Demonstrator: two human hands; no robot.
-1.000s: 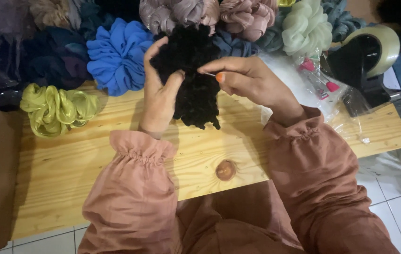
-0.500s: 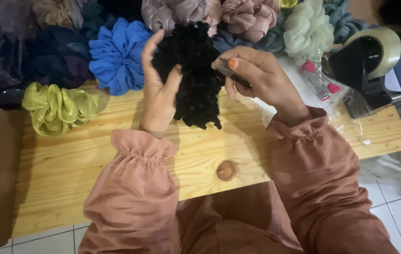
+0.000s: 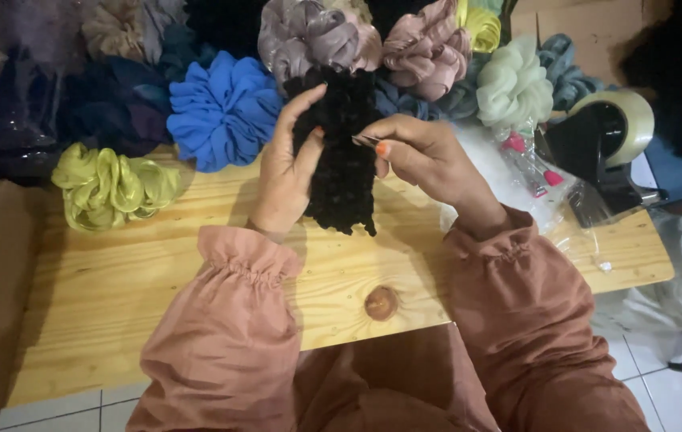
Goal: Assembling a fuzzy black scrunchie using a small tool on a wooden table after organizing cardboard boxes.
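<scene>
My left hand (image 3: 286,172) holds a black, fuzzy scrunchie (image 3: 345,160) upright above the wooden table (image 3: 157,272), fingers pressed along its left side. My right hand (image 3: 421,156) is at the scrunchie's right edge. Between thumb and forefinger it pinches a thin metal needle (image 3: 365,140) whose tip points into the black fabric. Both arms wear loose rust-pink sleeves with gathered cuffs.
Several scrunchies lie along the table's back: a yellow-green one (image 3: 109,186), a blue one (image 3: 221,112), a grey satin one (image 3: 309,36), a dusty pink one (image 3: 425,48) and a pale green one (image 3: 514,84). A black tape dispenser (image 3: 605,148) and a clear plastic bag (image 3: 517,172) sit at right.
My right hand drew slightly to the right, then came back lower against the scrunchie's edge with the needle. My left hand kept its hold.
</scene>
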